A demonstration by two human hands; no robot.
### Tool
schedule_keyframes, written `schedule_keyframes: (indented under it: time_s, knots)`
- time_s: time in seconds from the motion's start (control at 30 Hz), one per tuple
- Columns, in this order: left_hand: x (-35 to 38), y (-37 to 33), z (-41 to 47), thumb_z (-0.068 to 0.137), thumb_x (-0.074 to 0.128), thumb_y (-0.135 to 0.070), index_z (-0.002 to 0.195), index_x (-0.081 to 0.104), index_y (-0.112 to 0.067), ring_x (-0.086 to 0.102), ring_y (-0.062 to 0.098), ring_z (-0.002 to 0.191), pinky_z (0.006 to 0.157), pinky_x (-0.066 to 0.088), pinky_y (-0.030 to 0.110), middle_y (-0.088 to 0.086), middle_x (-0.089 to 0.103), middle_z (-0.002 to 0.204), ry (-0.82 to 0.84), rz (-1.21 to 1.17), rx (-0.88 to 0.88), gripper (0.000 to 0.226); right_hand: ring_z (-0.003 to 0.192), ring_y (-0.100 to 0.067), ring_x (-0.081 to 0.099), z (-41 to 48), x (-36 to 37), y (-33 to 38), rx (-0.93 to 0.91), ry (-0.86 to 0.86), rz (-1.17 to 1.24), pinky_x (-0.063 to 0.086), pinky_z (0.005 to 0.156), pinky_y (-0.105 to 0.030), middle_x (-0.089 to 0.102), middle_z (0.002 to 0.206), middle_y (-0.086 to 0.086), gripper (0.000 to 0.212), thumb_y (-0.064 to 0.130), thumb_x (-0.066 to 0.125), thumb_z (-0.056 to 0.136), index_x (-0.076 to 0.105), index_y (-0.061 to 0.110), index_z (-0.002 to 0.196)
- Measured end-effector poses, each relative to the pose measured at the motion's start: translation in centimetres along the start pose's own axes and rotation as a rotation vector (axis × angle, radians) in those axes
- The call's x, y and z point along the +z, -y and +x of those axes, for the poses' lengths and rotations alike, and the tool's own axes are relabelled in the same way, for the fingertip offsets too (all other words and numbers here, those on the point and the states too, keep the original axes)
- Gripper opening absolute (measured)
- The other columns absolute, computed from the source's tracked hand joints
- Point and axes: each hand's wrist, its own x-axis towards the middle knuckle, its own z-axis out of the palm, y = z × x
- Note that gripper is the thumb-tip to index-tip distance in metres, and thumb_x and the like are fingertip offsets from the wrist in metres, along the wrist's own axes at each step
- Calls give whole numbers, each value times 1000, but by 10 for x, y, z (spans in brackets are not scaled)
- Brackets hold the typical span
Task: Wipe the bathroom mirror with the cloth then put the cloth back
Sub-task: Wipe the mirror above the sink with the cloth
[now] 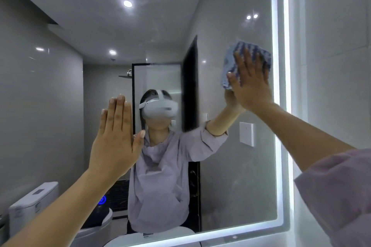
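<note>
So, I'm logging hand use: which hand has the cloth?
The right hand, high by the lit right edge of the mirror, presses the blue cloth flat against it. The left hand, lower, is flat and bare.

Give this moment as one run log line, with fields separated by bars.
phase: wiping | right hand: presses cloth on mirror, upper right | left hand: raised, flat

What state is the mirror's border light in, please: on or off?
On: the light strip around the mirror glows bright white along its right and bottom edges.
</note>
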Motion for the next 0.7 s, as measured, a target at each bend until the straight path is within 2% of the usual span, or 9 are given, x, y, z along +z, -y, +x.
schedule_keyframes:
  time_s: [0.1, 0.27, 0.47, 0.53, 0.6, 0.7]
  knots:
    - [0, -1, 0, 94, 20, -46, 148, -1, 3, -5, 31, 148, 121, 5, 47, 19, -6, 159, -12, 2, 1, 76, 148, -27, -17, -15, -1, -33, 118, 6, 40, -11, 119, -47, -13, 162, -6, 68, 55, 8, 94, -8, 26, 153]
    - [-1, -1, -1, 93, 20, -45, 148, 2, 5, -2, 33, 148, 120, 5, 48, 21, -2, 158, -13, -13, -3, 76, 148, -27, -14, -28, 1, -54, 184, 14, 84, -12, 118, -45, -8, 163, -4, 70, 53, 14, 93, 1, 22, 155]
    - [-5, -3, 0, 93, 16, -46, 147, 2, 6, -2, 34, 147, 120, 5, 48, 22, -3, 158, 14, -16, -15, 76, 148, -35, -9, -26, 7, -43, 218, 17, -23, -12, 116, -48, -6, 162, -13, 84, 60, -5, 84, -1, 14, 154]
    - [-4, -3, 0, 93, 14, -47, 147, 0, 4, -5, 33, 147, 120, 4, 47, 20, -6, 158, 19, -22, -23, 76, 147, -35, -12, -25, 10, -35, 238, 41, -25, -12, 117, -51, -10, 161, -13, 84, 62, -8, 83, -7, 16, 153]
    - [-4, -4, 0, 93, 14, -46, 147, 0, 4, -6, 32, 148, 121, 3, 47, 19, -7, 158, 17, -43, -26, 76, 147, -34, -16, -26, 13, -18, 211, 44, -39, -10, 118, -53, -14, 161, -13, 79, 60, -8, 85, -13, 18, 151]
    - [-4, -4, 1, 92, 16, -46, 147, 2, 5, -3, 33, 148, 121, 3, 46, 20, -4, 158, 7, -65, -24, 76, 145, -34, -18, -29, 12, 21, 26, 17, -68, -15, 116, -52, -18, 159, -13, 76, 55, 3, 89, -20, 17, 150]
